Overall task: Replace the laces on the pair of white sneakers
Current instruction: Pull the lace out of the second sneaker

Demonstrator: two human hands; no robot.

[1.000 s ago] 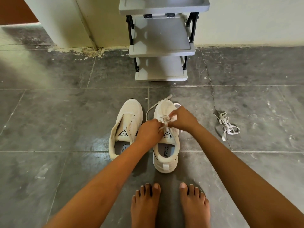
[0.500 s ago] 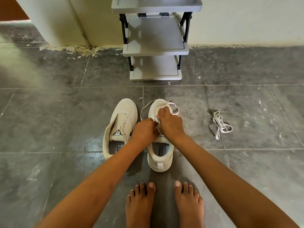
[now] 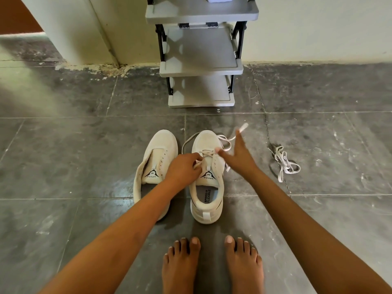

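Head view, looking down at a grey tiled floor (image 3: 84,155). 2 white sneakers stand side by side, toes pointing away from the person, just beyond 2 bare feet (image 3: 180,266). The unlaced sneaker (image 3: 156,164), on the left of the view, shows empty eyelets and a tongue printed "SPEED". The partly laced sneaker (image 3: 209,187), on the right, touches or nearly touches it and carries a white lace (image 3: 206,153) crossed through its lower eyelets only; 1 strand loops out over the floor on the shoe's left side. The left hand (image 3: 184,168) lies over the gap between the 2 shoes, fingers curled, pinching the lace at the eyelets. The right hand (image 3: 237,153) is raised just right of the toe, thumb and fingers spread; a blurred lace end lies at its fingertip, and whether the hand grips it cannot be told. A loose lace (image 3: 284,162) lies bunched on the floor well to the right. A grey shelf rack (image 3: 201,47) stands against the wall beyond the shoes.
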